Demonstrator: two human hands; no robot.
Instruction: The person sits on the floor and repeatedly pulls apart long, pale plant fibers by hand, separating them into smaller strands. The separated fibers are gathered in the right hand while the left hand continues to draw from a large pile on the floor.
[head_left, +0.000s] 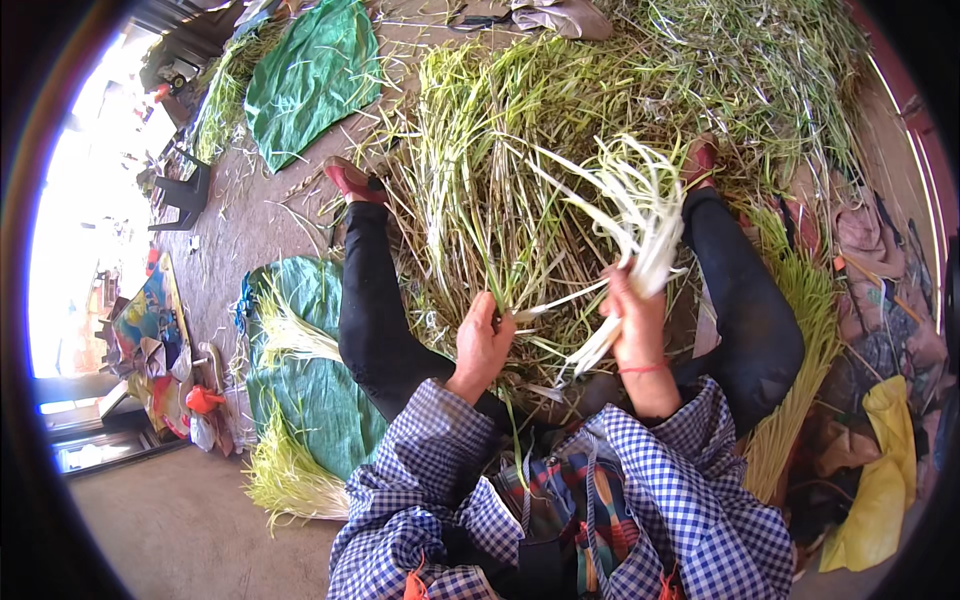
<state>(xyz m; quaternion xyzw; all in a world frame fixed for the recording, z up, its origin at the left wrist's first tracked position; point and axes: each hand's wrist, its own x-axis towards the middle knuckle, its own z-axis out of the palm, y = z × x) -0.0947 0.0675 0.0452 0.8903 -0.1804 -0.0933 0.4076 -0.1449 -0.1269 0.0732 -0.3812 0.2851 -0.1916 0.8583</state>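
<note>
My right hand (637, 315) is closed around a bunch of pale, blanched leafy shoots (651, 236), likely chives or garlic shoots. Their white ends stick out below the fist, and their curling tips fan out above it. To its left, my left hand (484, 341) pinches a few green leaves (491, 281). One thin white shoot (562, 301) stretches between the two hands. Beneath them, between my legs, a thick heap of long yellow-green stalks (480, 172) covers the floor. The fingertips of my left hand are partly hidden.
On the left, a green plastic sheet (311, 394) bears sorted bunches (300, 334). Another green sheet (315, 82) lies farther off, near a dark stool (184, 191). Long stalks (799, 337) rest beside my right leg, near a yellow bag (874, 480). Tangled greenery (757, 67) is piled at the far right.
</note>
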